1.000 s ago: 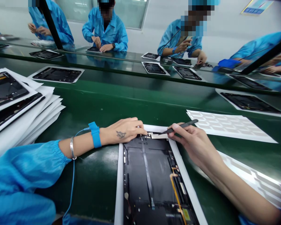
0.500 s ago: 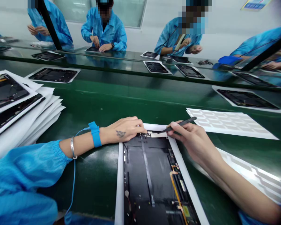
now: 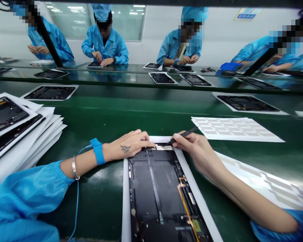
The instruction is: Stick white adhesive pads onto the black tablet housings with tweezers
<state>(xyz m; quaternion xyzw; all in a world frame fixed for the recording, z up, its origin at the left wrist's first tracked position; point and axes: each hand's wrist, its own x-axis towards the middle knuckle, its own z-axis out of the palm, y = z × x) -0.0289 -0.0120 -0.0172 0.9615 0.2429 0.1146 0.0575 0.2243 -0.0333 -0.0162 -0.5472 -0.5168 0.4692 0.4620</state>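
Note:
My left hand (image 3: 128, 144) lies across the top edge of a black tablet back panel (image 3: 156, 191), its fingertips touching a small pale strip (image 3: 163, 147) on the panel. My right hand (image 3: 194, 151) pinches black tweezers (image 3: 183, 136), and their tip sits at the strip's right end. The panel, with an orange flex cable (image 3: 185, 205) and a long grey strip (image 3: 154, 188), lies on a white backing sheet (image 3: 125, 205). The hands hide the panel's top edge.
A stack of white-backed panels (image 3: 17, 134) stands at left on the green belt (image 3: 98, 114). Label sheets (image 3: 234, 129) lie at right. A blue wrist strap (image 3: 98, 151) has a cord running down. Co-workers in blue smocks (image 3: 104, 43) work across the belt.
The view has tilted and shifted, so the scene sits lower and further left. The tweezers have swung lower, their tip moving left along the strip. My left hand stays on the panel's edge.

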